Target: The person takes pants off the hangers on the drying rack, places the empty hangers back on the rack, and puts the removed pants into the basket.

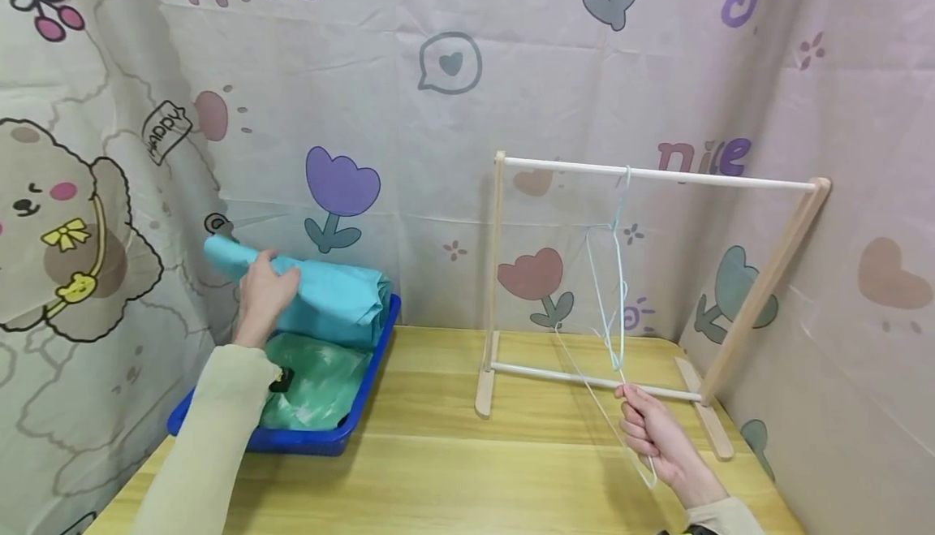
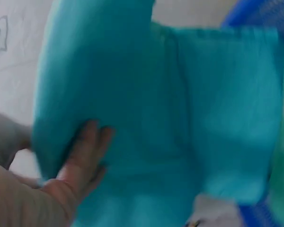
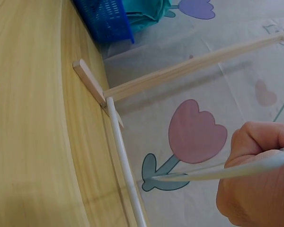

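My left hand [image 1: 266, 291] grips a folded turquoise cloth [image 1: 332, 295] near its raised left end, above the back of a blue basket [image 1: 343, 437]. Up close in the left wrist view, the fingers [image 2: 87, 156] lie across the fabric [image 2: 146, 94], and the thumb is mostly hidden. Below the cloth, a green and white piece [image 1: 317, 377] lies in the basket. On the other side, my right hand [image 1: 657, 442] holds a thin white clothes hanger [image 1: 595, 397] by one end, its long side slanting up and leftward. Curled fingers [image 3: 255, 137] wrap the hanger's bar in the right wrist view.
A wooden rack [image 1: 763, 291] with a white top rod [image 1: 701, 178] stands at the back right. From the rod hangs a pale blue hanger [image 1: 621, 291], just beyond my right hand. A patterned curtain [image 1: 438, 137] closes off the back and sides of the wooden table [image 1: 438, 470].
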A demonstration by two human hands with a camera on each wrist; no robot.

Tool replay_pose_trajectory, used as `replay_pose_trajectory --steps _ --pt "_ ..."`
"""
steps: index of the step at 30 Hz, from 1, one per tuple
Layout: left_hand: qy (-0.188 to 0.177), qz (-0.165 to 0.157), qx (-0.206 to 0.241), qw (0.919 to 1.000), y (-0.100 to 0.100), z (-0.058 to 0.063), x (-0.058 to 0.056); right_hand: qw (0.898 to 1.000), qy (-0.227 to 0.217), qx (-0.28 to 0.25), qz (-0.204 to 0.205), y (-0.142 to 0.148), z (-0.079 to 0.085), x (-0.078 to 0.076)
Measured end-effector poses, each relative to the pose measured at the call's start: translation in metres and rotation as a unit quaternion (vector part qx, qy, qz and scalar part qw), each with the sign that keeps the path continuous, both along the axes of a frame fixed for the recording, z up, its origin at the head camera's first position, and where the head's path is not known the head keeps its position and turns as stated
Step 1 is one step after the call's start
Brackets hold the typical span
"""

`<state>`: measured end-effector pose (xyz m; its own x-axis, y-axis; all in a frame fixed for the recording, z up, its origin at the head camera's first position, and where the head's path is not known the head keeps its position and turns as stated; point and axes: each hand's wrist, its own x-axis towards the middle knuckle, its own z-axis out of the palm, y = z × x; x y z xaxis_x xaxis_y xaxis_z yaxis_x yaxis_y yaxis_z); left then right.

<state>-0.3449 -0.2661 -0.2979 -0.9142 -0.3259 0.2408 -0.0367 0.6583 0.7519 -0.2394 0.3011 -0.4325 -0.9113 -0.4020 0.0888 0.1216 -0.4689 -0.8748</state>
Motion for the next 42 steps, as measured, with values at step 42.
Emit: replay_pose_trajectory --steps 42 --pt "-0.213 -0.168 0.068 0.9602 -0.049 -0.062 0.055 0.999 0.014 -0.036 0.014 0.001 -0.012 0.002"
